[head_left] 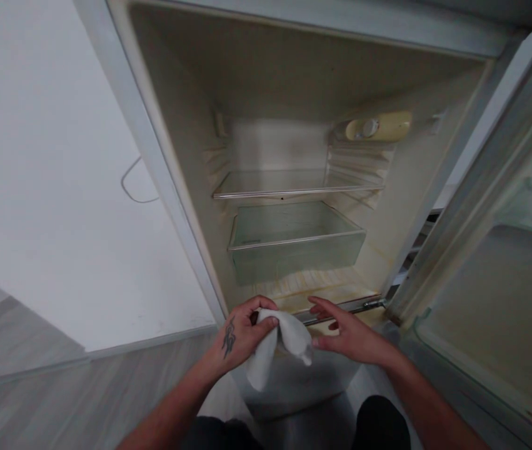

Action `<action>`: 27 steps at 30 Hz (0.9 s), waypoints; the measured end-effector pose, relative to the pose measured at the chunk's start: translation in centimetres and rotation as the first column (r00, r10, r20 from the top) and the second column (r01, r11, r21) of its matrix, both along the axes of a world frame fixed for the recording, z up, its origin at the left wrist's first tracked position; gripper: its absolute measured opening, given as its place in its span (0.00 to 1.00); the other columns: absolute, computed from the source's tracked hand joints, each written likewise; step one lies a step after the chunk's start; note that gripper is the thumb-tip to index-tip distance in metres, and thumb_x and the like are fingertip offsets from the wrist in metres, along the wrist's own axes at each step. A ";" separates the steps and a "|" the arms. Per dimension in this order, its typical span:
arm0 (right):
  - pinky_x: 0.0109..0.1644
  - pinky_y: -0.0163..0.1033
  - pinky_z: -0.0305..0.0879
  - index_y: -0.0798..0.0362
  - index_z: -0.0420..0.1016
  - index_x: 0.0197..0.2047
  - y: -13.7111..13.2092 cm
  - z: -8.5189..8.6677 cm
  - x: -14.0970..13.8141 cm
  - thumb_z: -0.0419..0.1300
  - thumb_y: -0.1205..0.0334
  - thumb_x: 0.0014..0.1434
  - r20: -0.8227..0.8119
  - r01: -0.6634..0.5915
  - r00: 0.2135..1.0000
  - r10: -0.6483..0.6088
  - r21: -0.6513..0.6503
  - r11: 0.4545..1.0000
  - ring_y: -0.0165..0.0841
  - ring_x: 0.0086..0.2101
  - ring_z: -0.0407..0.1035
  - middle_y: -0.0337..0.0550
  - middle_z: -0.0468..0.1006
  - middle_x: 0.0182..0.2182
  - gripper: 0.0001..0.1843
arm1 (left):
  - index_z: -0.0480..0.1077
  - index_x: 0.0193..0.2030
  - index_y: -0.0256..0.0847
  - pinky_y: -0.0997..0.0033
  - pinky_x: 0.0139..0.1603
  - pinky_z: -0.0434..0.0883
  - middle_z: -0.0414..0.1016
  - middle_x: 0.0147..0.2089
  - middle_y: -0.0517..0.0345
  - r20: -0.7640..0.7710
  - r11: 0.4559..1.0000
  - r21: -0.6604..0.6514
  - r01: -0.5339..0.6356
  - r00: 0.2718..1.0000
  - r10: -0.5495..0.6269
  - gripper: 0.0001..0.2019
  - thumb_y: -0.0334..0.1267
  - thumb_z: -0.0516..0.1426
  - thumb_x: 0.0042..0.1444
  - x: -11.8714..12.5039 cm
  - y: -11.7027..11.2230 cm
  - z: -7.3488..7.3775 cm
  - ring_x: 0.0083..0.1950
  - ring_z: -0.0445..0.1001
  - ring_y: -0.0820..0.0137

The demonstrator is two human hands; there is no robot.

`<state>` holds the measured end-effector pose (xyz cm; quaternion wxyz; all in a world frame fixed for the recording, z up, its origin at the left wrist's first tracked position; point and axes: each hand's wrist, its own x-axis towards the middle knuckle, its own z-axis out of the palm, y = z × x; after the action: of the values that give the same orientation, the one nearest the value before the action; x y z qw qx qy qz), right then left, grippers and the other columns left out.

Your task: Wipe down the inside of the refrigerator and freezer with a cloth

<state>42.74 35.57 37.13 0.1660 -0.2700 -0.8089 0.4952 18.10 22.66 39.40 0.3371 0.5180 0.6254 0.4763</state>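
So, left hand: the left hand (pixel 242 334) is clamped on a white cloth (pixel 281 345), fingers closed over its upper fold; a dark tattoo (pixel 229 337) sits on the back of the hand;

Right hand: the right hand (pixel 352 334) is open with its fingers spread, apart from the left hand and just beside the cloth; whether it touches the cloth, I cannot tell;

Cloth: bunched at the top, its loose end hanging down, just in front of the lower edge of the fridge;

Fridge: a refrigerator (pixel 185 150) stands open ahead of both hands, its inside bare of food;

Lower edge: a metal rail (pixel 341 310) runs along the bottom lip, near the right hand;

Inside: 1 glass shelf (pixel 296 184) sits above 1 clear crisper drawer (pixel 294 240); a pale yellow thermostat housing (pixel 378 127) is at the upper right;

Stains: yellow-brown marks (pixel 312 289) streak the compartment floor;

Door: the inner face of the fridge door (pixel 495 300) is swung wide to the right;

Around: a white wall (pixel 59 156) at left; grey wood-look flooring (pixel 59 394) below; dark trousers (pixel 381 425) at the bottom.
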 end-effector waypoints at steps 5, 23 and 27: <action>0.34 0.40 0.70 0.54 0.60 0.72 -3.0 -4.7 -2.7 0.52 0.29 0.63 -0.054 0.100 0.989 -0.135 -0.425 0.900 0.36 0.33 0.74 0.46 0.79 0.35 0.46 | 0.71 0.46 0.42 0.67 0.53 0.71 0.74 0.62 0.50 0.026 0.995 0.084 -0.061 0.998 0.059 0.15 0.50 0.59 0.59 0.3 -0.8 0.5 0.56 0.75 0.66; 0.62 0.51 0.68 0.45 0.79 0.60 -0.3 0.0 -3.0 0.55 0.58 0.68 0.001 0.087 0.995 -0.097 0.430 0.899 0.43 0.56 0.73 0.44 0.80 0.56 0.21 | 0.77 0.55 0.50 0.56 0.71 0.68 0.77 0.63 0.57 -0.040 0.994 -0.021 -0.106 0.994 0.105 0.22 0.46 0.62 0.52 0.5 -2.9 -1.6 0.64 0.75 0.60; 0.57 0.53 0.69 0.44 0.82 0.56 0.2 1.7 -3.0 0.55 0.58 0.68 0.005 0.158 0.980 -0.199 0.585 0.795 0.47 0.54 0.72 0.47 0.80 0.52 0.19 | 0.78 0.53 0.44 0.50 0.64 0.73 0.84 0.50 0.50 0.023 0.972 -0.042 -0.229 0.973 0.230 0.21 0.47 0.60 0.54 0.3 -2.0 -2.9 0.52 0.81 0.59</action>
<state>39.72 35.79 38.82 0.2595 -0.2976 -0.8974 0.1970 18.37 20.69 36.45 0.2986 0.4288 0.6856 0.5069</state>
